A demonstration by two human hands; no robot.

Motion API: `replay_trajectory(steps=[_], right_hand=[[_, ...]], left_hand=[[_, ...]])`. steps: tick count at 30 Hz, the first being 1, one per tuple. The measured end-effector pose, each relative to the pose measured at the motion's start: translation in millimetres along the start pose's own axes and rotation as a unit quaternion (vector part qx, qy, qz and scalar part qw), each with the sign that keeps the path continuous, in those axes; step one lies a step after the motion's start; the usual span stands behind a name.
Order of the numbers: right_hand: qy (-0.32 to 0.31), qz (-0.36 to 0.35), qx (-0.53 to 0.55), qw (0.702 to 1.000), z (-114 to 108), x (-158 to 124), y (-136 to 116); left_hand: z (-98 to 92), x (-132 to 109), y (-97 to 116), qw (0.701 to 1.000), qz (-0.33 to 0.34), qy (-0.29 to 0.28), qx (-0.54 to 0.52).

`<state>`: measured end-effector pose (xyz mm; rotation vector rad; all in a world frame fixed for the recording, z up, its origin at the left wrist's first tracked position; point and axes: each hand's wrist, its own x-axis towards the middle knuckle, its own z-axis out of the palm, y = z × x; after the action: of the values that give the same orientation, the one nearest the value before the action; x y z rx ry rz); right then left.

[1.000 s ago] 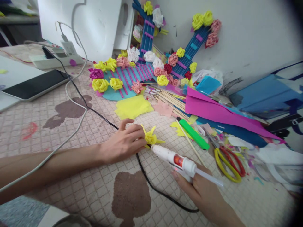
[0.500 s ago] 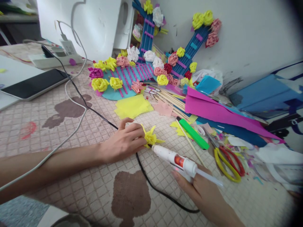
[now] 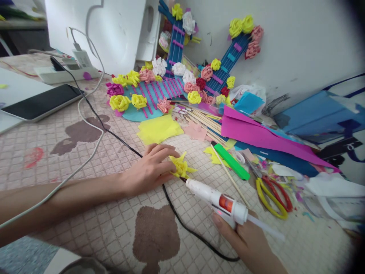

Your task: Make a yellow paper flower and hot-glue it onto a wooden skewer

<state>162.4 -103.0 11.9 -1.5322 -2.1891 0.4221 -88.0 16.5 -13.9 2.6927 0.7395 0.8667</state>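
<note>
A yellow paper flower [image 3: 181, 166] with pointed petals is held at its left side by the fingers of my left hand [image 3: 152, 164], low over the quilted cloth. In my right hand [image 3: 248, 236] is a white hot glue gun [image 3: 209, 194], its dark nozzle at the flower's lower edge. A clear glue stick [image 3: 266, 227] sticks out of the gun's back, and a small red light glows on its side. My left fingertips are partly hidden by the petals. The black cord [image 3: 182, 219] runs under my left hand.
Yellow paper sheets [image 3: 160, 129] lie behind my left hand. To the right are a green cutter [image 3: 232, 161], a wooden stick [image 3: 229, 173] and scissors [image 3: 273, 198]. Guitar shapes decorated with paper flowers [image 3: 154, 95] stand at the back. A phone [image 3: 44, 102] and power strip [image 3: 64, 73] are left.
The glue gun and my right hand have moved slightly right and down, drawing the nozzle back a little. My left fingers have shifted on the flower, showing more of it.
</note>
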Motion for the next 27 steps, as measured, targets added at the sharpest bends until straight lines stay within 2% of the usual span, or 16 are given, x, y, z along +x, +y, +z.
replay_trajectory(steps=[8,15,18,23,27], right_hand=[[0.009,0.004,0.005,1.000,2,-5,4],[0.027,0.014,0.032,0.999,1,-1,-1],[0.031,0.035,0.033,0.998,4,-7,1],[0.082,0.082,0.008,0.993,12,-19,14],[0.060,0.071,0.067,0.993,12,-13,17]], left_hand=[[3.5,0,-1,0.998,-0.019,-0.012,-0.055],[7.8,1,2,0.989,-0.095,0.004,-0.113],[8.4,3,1,0.986,-0.101,0.009,-0.131],[8.3,7,-2,0.985,-0.119,-0.015,-0.127],[7.8,10,-1,0.986,-0.112,-0.020,-0.122]])
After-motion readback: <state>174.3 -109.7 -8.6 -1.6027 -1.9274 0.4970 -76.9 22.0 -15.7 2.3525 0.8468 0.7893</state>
